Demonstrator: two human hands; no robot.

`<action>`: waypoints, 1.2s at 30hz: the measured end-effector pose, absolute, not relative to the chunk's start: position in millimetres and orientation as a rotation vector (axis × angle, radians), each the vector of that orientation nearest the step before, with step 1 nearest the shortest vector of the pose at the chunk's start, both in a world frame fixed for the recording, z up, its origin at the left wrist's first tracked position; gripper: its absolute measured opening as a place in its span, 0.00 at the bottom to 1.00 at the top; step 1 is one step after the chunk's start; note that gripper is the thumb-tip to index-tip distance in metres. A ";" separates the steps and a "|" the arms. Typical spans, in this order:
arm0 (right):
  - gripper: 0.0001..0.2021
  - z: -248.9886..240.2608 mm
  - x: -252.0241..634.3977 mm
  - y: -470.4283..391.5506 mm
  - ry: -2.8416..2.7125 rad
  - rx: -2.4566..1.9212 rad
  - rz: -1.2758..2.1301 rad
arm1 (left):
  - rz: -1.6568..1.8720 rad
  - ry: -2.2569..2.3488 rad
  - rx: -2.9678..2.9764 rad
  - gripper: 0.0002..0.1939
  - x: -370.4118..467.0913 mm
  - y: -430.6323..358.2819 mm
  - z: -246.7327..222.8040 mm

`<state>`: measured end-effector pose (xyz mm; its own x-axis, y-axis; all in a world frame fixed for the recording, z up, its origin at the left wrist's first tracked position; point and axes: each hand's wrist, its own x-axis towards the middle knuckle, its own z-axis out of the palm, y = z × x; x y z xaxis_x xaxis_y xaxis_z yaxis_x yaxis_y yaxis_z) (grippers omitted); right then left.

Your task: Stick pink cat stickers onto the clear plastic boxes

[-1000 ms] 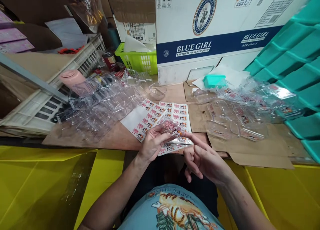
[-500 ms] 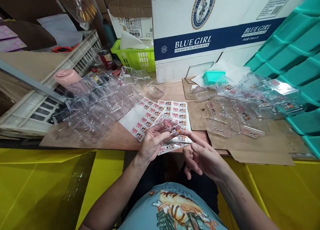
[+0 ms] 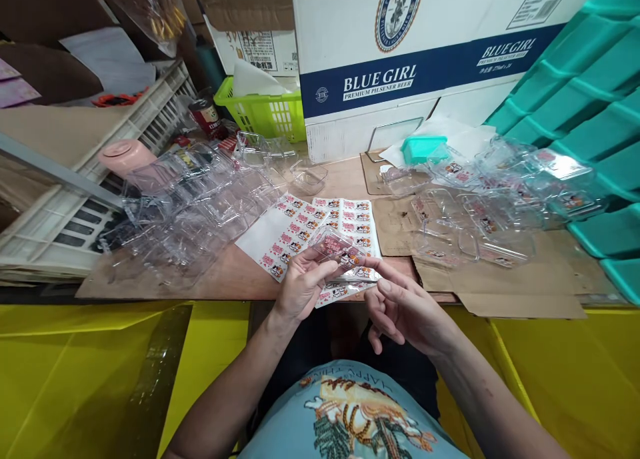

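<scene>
My left hand point(image 3: 304, 286) is closed on one side of a small clear plastic box cover point(image 3: 334, 244), held tilted above the sticker sheets. A pink-lettered cartoon cat sticker point(image 3: 347, 258) shows on the cover. My right hand point(image 3: 407, 309) reaches in from the right, its index fingertip touching the cover's right end near the cat. Its thumb is apart and the other fingers are loosely bent, gripping nothing. Beneath lie white sticker sheets point(image 3: 260, 242) printed with rows of the same design.
Clear plastic pieces point(image 3: 200, 206) pile up at left beside a pink container point(image 3: 127, 158). Clear pieces with stickers point(image 3: 485, 219) lie on cardboard at right. Behind stand a green basket point(image 3: 265, 116), a white beer carton point(image 3: 360, 132), a small teal box point(image 3: 424, 150) and stacked teal boxes point(image 3: 600, 146).
The view has shifted slightly. Both hands keep almost the same pose, with my left hand still on the cover and my right index finger still at its right end.
</scene>
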<state>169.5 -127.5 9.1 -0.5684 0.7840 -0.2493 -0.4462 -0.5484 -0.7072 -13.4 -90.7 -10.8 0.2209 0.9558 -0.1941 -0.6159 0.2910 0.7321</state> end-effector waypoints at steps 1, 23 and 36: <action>0.20 9.4 169.6 -127.3 -0.768 -0.727 2.141 | 1.174 0.709 0.575 0.12 -13.3 -91.0 -10.8; 0.32 6.0 156.4 -135.8 -1.653 -1.533 0.921 | 1.447 0.899 0.511 0.05 7.2 -97.6 -10.6; 0.38 -15.9 139.6 -126.1 -2.060 -1.365 0.253 | 1.431 0.836 0.382 0.05 2.1 -93.5 0.9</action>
<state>139.6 -126.1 -15.9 -0.2506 0.8786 0.4065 0.7541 0.4404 -0.4871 2.1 -93.5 0.9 -0.0727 0.9591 -0.2737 -0.7095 0.1431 0.6901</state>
